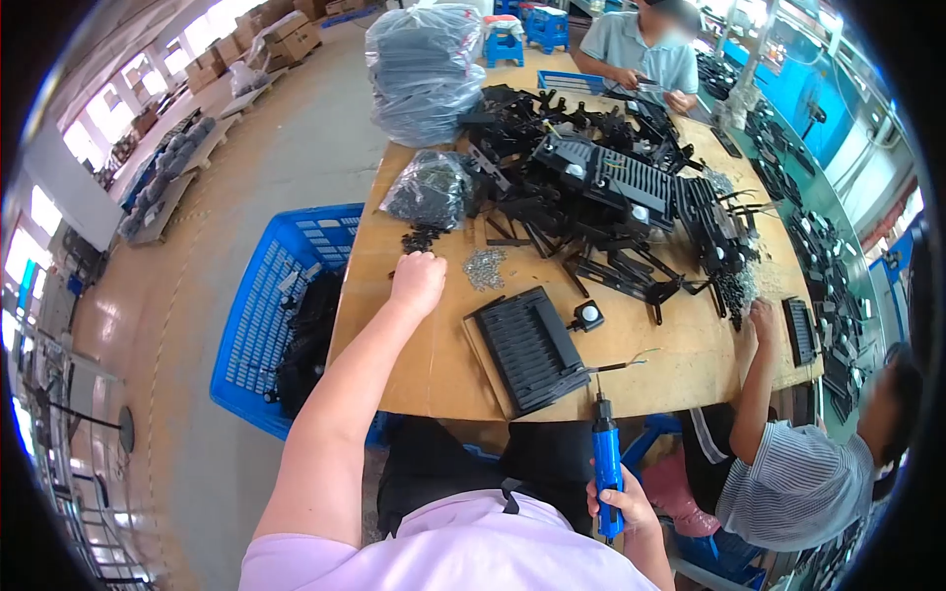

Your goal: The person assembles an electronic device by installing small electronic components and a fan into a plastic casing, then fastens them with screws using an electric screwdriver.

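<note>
My right hand point(629, 498) is wrapped round a blue electric screwdriver point(607, 453), its bit pointing away from me towards the table edge. My left hand point(419, 280) is stretched out over the table, fingers curled down beside a small heap of black parts point(422, 239); its fingertips are mostly hidden. Right of that hand lies a pile of small silvery screws point(484, 268). In front of me a black finned lamp housing point(530, 347) lies at the table edge. A small sensor head point(587, 315) sits at its far right corner, and a cable with bare wire ends point(631, 361) sticks out.
Black brackets and lamp housings point(601, 177) are heaped mid-table. A bag of black parts point(431, 189) and a wrapped stack point(424, 74) stand at the left edge. A blue crate point(258, 305) is beside the table. Co-workers sit right point(803, 483) and at the far end point(645, 49).
</note>
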Tool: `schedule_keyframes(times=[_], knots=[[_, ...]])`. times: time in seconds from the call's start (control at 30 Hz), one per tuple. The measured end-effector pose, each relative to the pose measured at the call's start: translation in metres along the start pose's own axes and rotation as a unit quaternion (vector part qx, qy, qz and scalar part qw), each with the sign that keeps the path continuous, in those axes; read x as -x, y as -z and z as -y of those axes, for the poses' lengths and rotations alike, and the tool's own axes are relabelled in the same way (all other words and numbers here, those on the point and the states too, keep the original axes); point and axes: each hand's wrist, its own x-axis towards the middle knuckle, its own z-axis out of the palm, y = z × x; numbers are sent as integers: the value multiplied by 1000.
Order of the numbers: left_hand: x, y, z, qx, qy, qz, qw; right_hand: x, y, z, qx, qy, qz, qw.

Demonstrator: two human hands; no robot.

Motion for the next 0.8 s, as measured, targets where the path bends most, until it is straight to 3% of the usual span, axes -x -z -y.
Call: schedule_keyframes(times=[0.1,0.2,0.23,0.27,0.33,0.4,0.43,0.47,0.57,0.8], knots=[[-6,4,-2,-40,-23,-2,999,-1,-1,2,10,1,1,1000],[-7,15,-7,94,39,-79,992,0,-4,8,66,20,-28,997],[-4,32,-20,188,125,-65,972,4,-6,9,90,27,-44,995],[4,49,-30,348,218,-24,911,11,-7,10,114,30,-64,991],[32,74,-58,516,231,-65,822,36,-14,19,147,60,-83,984],[67,100,-96,646,256,-11,719,50,-5,20,174,74,-46,981],[85,94,-103,723,254,60,640,56,-9,24,202,65,-46,976],[103,87,-109,787,252,130,548,62,-11,24,229,52,-45,971],[122,76,-146,861,239,189,408,51,-22,22,262,28,4,965],[131,75,-178,857,297,196,373,38,-40,18,294,-4,85,952]])
